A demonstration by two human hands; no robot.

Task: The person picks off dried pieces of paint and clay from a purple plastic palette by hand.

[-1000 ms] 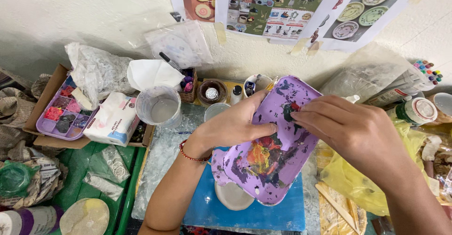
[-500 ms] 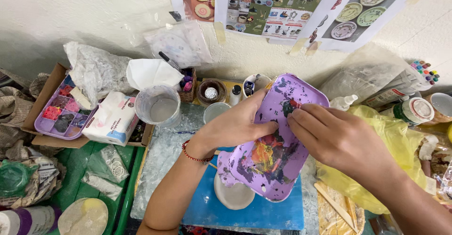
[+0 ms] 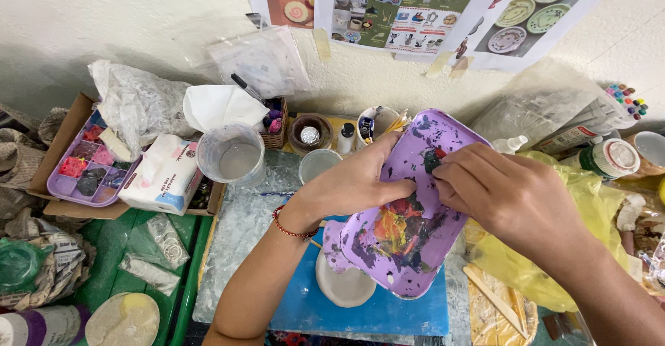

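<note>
Hands (image 3: 360, 187) keep gripping purple palette (image 3: 409, 228), unchanged.

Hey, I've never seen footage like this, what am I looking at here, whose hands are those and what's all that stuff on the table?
This is one picture from a camera worn on a person's head, looking down at their own two bare hands over a cluttered craft table. There is no machine. Both hands hold a purple paint tray, smeared with red, yellow and dark paint, tilted above a blue mat. The left hand, with a red bracelet at the wrist, grips its left edge; the right hand presses fingers onto its upper part. Under the tray lies a pale round dish. Further left stand a clear cup of cloudy water, a tissue pack and a box of paint pots. Printed pictures hang on the wall.
</note>
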